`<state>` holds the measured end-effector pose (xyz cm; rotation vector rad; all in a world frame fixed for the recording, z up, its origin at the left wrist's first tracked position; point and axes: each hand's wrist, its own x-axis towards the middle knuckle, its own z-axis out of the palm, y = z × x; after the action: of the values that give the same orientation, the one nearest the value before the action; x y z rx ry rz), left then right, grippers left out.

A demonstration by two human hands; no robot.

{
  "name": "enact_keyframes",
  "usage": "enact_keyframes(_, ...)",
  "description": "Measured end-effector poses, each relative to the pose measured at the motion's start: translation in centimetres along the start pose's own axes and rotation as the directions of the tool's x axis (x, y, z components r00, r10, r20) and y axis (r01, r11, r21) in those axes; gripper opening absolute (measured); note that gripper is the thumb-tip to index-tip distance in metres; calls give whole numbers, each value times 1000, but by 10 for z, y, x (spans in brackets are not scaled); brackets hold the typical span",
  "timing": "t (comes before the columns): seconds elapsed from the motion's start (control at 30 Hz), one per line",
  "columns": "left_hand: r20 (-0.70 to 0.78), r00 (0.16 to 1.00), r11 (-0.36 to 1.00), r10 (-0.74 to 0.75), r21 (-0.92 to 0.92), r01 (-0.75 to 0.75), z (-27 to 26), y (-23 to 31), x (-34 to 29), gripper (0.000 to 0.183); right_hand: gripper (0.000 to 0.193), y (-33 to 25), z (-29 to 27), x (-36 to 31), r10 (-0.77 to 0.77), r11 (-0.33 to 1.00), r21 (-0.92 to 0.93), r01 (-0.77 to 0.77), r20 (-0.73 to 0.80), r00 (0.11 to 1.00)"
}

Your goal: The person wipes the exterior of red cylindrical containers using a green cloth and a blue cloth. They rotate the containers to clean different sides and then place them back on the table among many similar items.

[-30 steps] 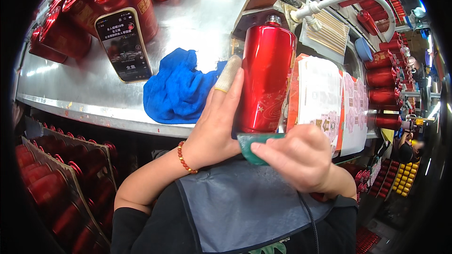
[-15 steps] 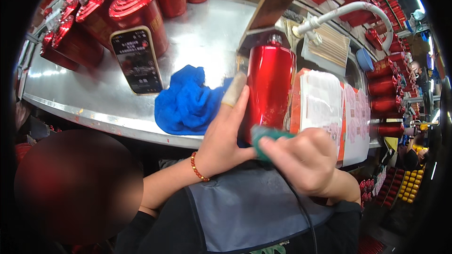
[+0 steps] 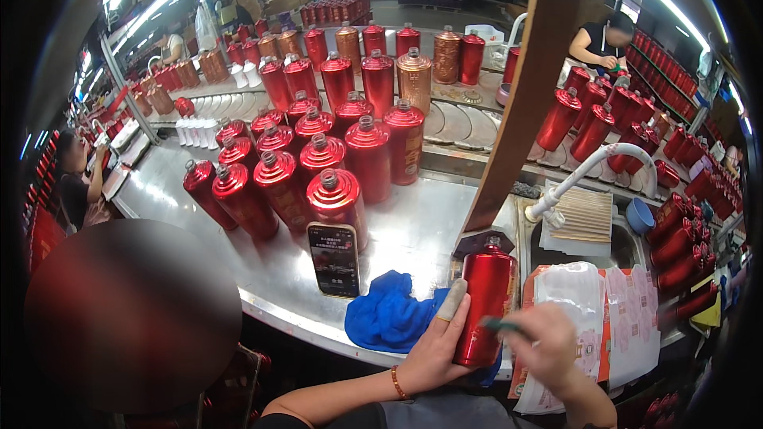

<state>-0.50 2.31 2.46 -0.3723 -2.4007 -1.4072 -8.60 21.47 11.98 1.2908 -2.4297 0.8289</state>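
Observation:
A glossy red bottle with a short clear neck leans upright at the table's front edge. My left hand grips its lower left side, a beige finger sleeve on one finger and a beaded bracelet at the wrist. My right hand, smeared by motion, pinches a small dark green flat tool, whose kind I cannot make out. That tool's tip lies against or just in front of the bottle's face. A crumpled blue cloth lies left of my left hand.
A phone leans on several red bottles at the left. Printed transfer sheets lie right of my right hand. Behind them are a sink with a white faucet and a blue bowl. A wooden post rises behind the bottle. Co-workers sit farther off.
The view has tilted up, bringing more bottles and the room into sight. My right hand has brought the green tool up onto the bottle's face; my left hand still grips the bottle.

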Motion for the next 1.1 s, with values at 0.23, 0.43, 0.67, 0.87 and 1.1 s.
enact_keyframes(0.23, 76, 997, 999, -26, -22, 27, -6, -13, -7, 125, 26, -11, 1, -15, -38, 991, 134, 27, 81, 996)
enact_keyframes(0.43, 115, 993, 1000, -28, 5, 27, -9, -15, -5, 127, 24, -15, 8, -20, -292, 957, 17, 291, 52, 955)
enact_keyframes(0.67, 17, 998, 984, 56, 166, -58, 2, 4, 1, 122, 31, 7, 4, -14, -47, 998, 35, 49, -71, 996)
enact_keyframes(0.87, 24, 999, 995, -22, 102, 19, -4, -2, -4, 125, 20, 22, 2, -15, 308, 935, 220, -277, -119, 944)
enact_keyframes(1.1, 131, 988, 993, -80, 95, 68, -10, -9, -6, 134, 19, 18, 6, -36, 599, 701, 468, -538, 23, 800)
